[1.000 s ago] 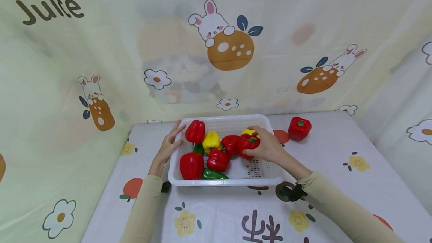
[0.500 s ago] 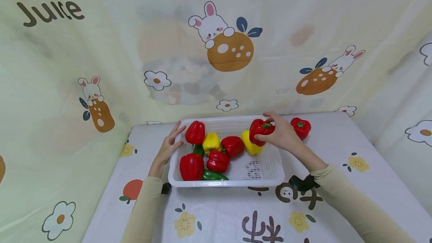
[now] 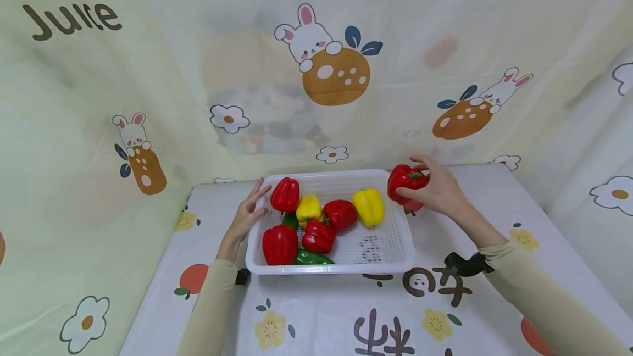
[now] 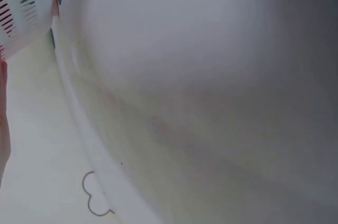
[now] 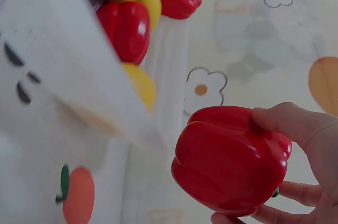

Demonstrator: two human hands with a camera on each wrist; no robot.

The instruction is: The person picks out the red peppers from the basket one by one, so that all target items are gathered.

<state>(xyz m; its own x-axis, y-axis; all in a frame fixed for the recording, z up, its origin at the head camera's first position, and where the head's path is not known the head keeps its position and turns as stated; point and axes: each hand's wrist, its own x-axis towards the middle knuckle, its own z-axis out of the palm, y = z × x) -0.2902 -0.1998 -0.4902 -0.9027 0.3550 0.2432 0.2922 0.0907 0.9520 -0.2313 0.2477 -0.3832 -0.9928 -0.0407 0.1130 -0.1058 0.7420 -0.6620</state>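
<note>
My right hand [image 3: 442, 190] grips a red bell pepper [image 3: 404, 181], held just outside the basket's back right corner. In the right wrist view the thumb presses one side of this bell pepper [image 5: 229, 160] and the fingers reach round beneath. With straight, spread fingers, my left hand [image 3: 245, 217] touches the left rim of the white plastic basket [image 3: 326, 269]. Inside the basket lie several red bell peppers [image 3: 280, 245], a yellow bell pepper [image 3: 368, 207] on the right, a second yellow bell pepper [image 3: 309, 210] and green peppers [image 3: 312, 257]. The left wrist view shows mostly blurred cloth and the basket's slotted wall [image 4: 24, 12].
A printed cloth [image 3: 341, 312] covers the table under the basket. Behind the table hangs a patterned curtain [image 3: 247, 59]. Black wrist straps [image 3: 467, 263] sit at both sleeves. Another red pepper, seen earlier on the right of the table, is hidden behind my right hand.
My right hand has lifted the red bell pepper out of the basket and carried it right past the rim, uncovering the yellow bell pepper. The left hand has stayed in place.
</note>
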